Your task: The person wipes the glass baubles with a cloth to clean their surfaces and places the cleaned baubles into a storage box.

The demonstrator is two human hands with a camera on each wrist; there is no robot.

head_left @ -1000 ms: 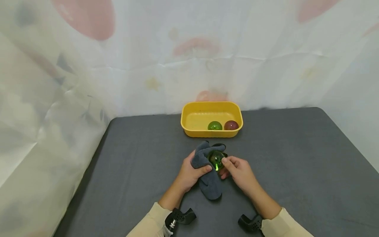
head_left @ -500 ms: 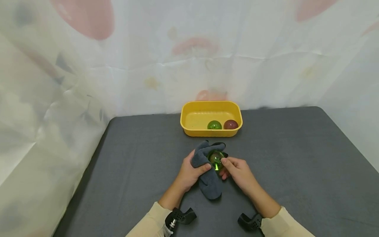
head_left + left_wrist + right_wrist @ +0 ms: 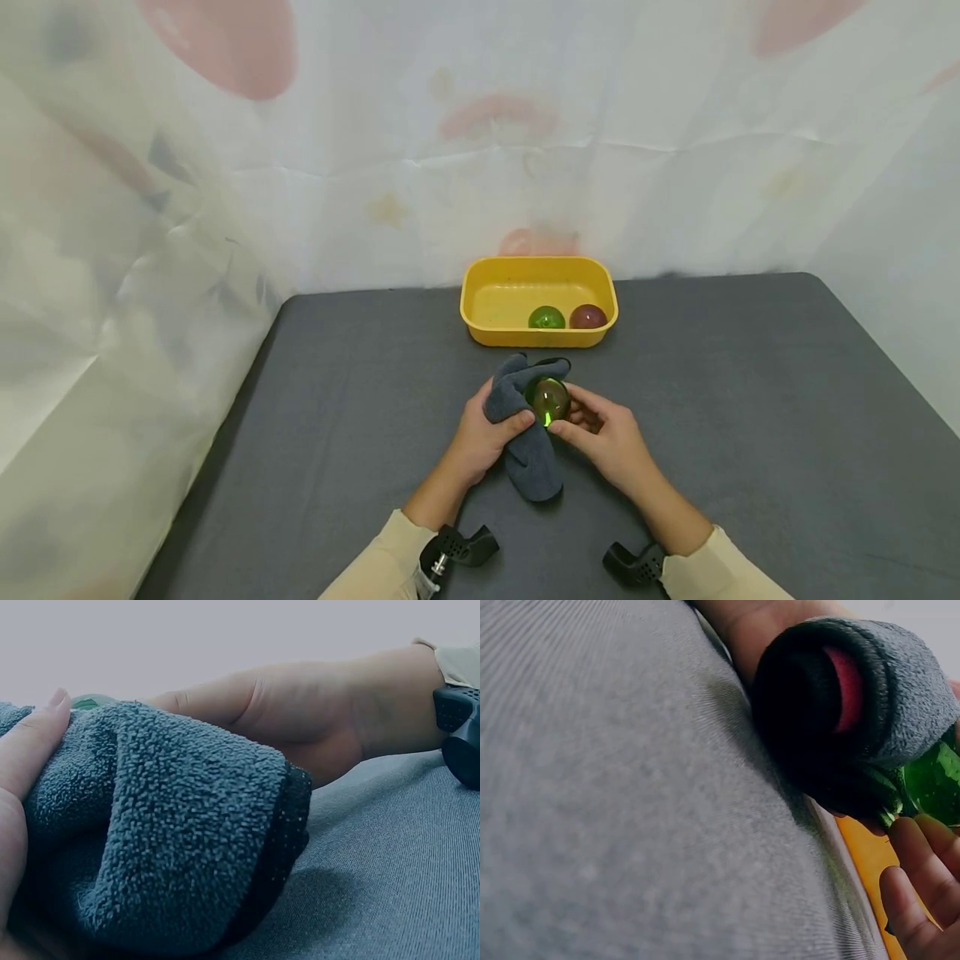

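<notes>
Change: the right hand [image 3: 603, 433] has turned, its thumb now under the green ball [image 3: 549, 400] and its fingers opened round the far side.

Green ball: glassy, pinched in the right hand's fingertips [image 3: 919, 859], pressed against the cloth, apparently so it can be rubbed.

Grey cloth [image 3: 525, 425]: bunched in the left hand [image 3: 480, 433], thumb clamped over it; tail hangs to the table [image 3: 750, 400].

Yellow tub [image 3: 487, 292]: beyond both hands, holding a second green ball [image 3: 546, 317] and a red ball [image 3: 587, 317].
</notes>
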